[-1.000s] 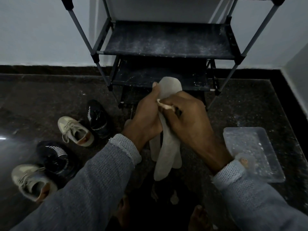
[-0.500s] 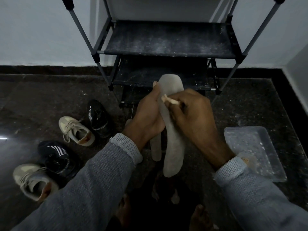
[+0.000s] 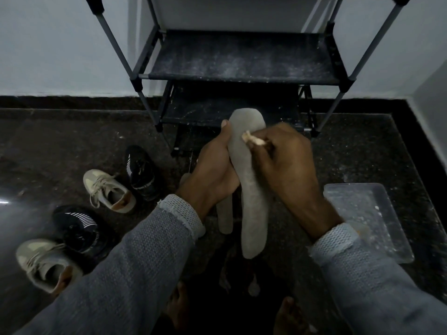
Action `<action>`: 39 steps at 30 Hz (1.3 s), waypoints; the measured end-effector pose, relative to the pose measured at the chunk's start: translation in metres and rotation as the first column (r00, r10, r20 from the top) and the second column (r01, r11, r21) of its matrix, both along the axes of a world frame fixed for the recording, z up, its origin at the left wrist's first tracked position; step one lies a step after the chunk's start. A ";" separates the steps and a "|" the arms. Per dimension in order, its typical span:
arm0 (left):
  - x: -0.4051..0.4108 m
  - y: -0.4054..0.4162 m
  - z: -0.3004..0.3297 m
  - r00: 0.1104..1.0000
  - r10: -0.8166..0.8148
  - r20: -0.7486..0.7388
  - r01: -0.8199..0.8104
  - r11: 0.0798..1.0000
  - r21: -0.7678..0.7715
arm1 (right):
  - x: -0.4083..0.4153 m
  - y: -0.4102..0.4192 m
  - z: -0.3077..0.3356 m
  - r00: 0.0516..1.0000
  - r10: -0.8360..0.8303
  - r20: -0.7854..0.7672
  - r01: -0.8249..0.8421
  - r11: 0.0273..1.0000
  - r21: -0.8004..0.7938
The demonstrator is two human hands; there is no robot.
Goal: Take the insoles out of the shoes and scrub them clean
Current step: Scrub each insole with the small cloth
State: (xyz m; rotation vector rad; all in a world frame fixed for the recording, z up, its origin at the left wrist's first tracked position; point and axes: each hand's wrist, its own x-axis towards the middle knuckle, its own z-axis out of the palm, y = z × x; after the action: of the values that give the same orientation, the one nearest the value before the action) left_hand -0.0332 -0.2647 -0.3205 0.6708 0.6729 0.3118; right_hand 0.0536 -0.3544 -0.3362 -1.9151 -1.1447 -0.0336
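A long grey insole (image 3: 251,189) stands upright in front of me, toe end up. My left hand (image 3: 215,170) grips its left edge around the middle, thumb along the upper part. My right hand (image 3: 285,165) holds a small pale brush (image 3: 252,139) whose head touches the upper right side of the insole. A second grey insole (image 3: 225,216) lies below and behind my left wrist, partly hidden. Two beige sneakers (image 3: 108,189) (image 3: 43,264) and two black shoes (image 3: 141,172) (image 3: 77,228) sit on the floor at the left.
A dark metal shoe rack (image 3: 242,59) with dusty shelves stands against the white wall straight ahead. A clear plastic tray (image 3: 367,216) lies on the dark speckled floor at the right. My bare feet (image 3: 179,308) show at the bottom edge.
The insole has risen and stands straighter. My right hand with the brush has moved up and to the right along the insole, from its middle toward the toe end.
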 end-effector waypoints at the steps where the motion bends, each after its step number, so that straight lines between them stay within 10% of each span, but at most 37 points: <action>1: 0.000 -0.001 -0.001 1.000 -0.002 0.001 0.002 1.000 -0.001 | 0.006 -0.002 -0.001 0.999 -0.054 0.005 0.055 0.999 -0.002; 9: 0.000 -0.001 -0.004 1.000 -0.010 0.020 0.009 1.000 0.018 | -0.015 0.005 0.002 0.992 0.127 -0.015 -0.126 0.991 0.033; 16: 0.003 -0.008 -0.003 0.999 -0.039 -0.005 0.039 0.999 0.019 | 0.015 -0.008 0.003 0.989 -0.131 -0.061 0.132 0.991 0.008; 22: 0.002 -0.006 -0.003 1.000 -0.011 0.003 0.011 1.000 0.012 | -0.009 0.003 0.006 0.994 0.103 -0.044 -0.101 0.994 0.035; 28: 0.004 -0.014 0.000 0.998 -0.052 -0.027 0.053 0.998 0.042 | 0.018 -0.008 0.004 0.982 -0.151 -0.113 0.159 0.985 0.067; 34: 0.003 -0.011 -0.003 0.998 -0.047 -0.028 0.049 0.997 0.054 | -0.006 0.002 0.002 0.997 0.068 -0.036 -0.066 0.996 0.064; 39: 0.003 -0.014 -0.003 0.996 -0.070 -0.062 0.074 0.995 0.071 | 0.018 -0.003 0.003 0.991 -0.128 -0.041 0.130 0.991 0.044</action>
State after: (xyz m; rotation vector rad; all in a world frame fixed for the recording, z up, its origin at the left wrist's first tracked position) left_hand -0.0302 -0.2786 -0.3240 0.7749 0.6944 0.2513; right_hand 0.0713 -0.3570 -0.3334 -1.9376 -0.9851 -0.0932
